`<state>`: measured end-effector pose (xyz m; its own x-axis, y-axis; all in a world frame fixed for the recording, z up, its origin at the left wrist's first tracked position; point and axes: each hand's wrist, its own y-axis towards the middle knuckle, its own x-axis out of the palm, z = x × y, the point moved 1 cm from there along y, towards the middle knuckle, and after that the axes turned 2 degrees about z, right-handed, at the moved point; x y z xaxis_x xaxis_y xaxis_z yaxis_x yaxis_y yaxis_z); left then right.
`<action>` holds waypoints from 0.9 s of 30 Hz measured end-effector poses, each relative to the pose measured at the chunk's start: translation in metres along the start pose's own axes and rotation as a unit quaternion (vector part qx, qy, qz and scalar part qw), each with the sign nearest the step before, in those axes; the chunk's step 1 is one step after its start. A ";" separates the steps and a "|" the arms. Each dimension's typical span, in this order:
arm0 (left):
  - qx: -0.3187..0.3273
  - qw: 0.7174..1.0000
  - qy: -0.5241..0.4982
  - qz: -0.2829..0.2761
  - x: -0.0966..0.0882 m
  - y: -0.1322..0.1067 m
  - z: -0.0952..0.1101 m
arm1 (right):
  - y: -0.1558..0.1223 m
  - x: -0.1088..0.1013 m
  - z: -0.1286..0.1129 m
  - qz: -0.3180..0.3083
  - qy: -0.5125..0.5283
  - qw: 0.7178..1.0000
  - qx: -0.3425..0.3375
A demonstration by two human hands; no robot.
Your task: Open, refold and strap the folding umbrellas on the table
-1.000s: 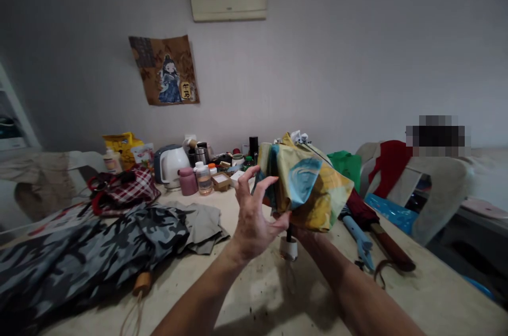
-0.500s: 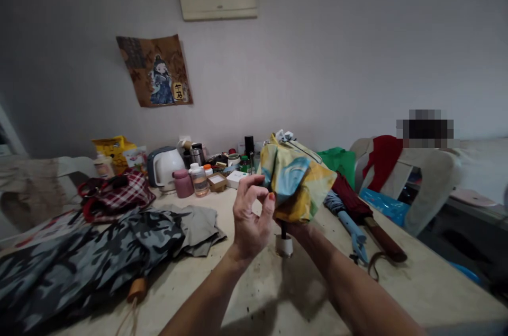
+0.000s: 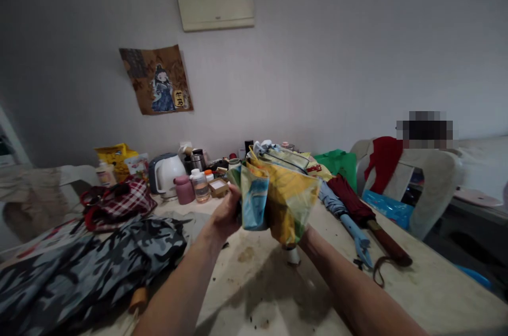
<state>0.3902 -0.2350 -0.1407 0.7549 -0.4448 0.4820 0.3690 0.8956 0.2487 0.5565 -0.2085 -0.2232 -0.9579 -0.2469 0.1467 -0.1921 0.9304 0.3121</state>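
A yellow and blue patterned folding umbrella (image 3: 293, 193) is held above the table, its canopy loosely gathered and its white handle (image 3: 292, 256) pointing down. My left hand (image 3: 228, 212) is closed at the canopy's left side, on a blue fabric panel that stands out from the rest; its fingertips are behind the cloth. Of my right hand (image 3: 308, 236), only the wrist end shows below the canopy. Its fingers are hidden behind the fabric, where it holds the umbrella up.
On the left of the table lies a grey camouflage umbrella (image 3: 99, 267). Right of my hands rest a light-blue umbrella (image 3: 353, 230) and a dark-red one (image 3: 353, 198). A kettle (image 3: 170, 174), a pink jar (image 3: 183, 189) and bottles stand behind. A person sits beyond a chair (image 3: 431, 182).
My left hand has moved left and down from a raised pinch to the canopy's left side. A blue panel now stands apart, and the umbrella has turned and dropped slightly.
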 end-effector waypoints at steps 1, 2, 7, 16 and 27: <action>0.011 0.999 0.010 -0.029 0.004 -0.005 -0.005 | -0.001 0.003 -0.002 0.008 0.041 0.999 0.010; 0.031 0.998 0.022 -0.049 0.008 -0.009 -0.010 | -0.001 0.006 -0.005 0.018 0.078 0.997 0.017; 0.098 0.990 0.091 -0.037 0.017 -0.015 -0.023 | -0.002 0.013 -0.007 0.052 0.090 0.995 0.009; 0.075 0.978 0.189 0.049 -0.003 -0.005 -0.025 | -0.003 0.022 -0.015 0.015 -0.096 0.989 -0.110; -0.004 0.989 -0.093 0.116 -0.038 0.013 -0.056 | -0.008 0.014 -0.023 -0.034 -0.283 0.945 -0.158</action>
<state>0.3965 -0.2062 -0.2027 0.7072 -0.2207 0.6716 0.2027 0.9734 0.1064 0.5499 -0.2260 -0.2021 -0.9231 -0.0359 -0.3828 -0.2705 0.7682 0.5802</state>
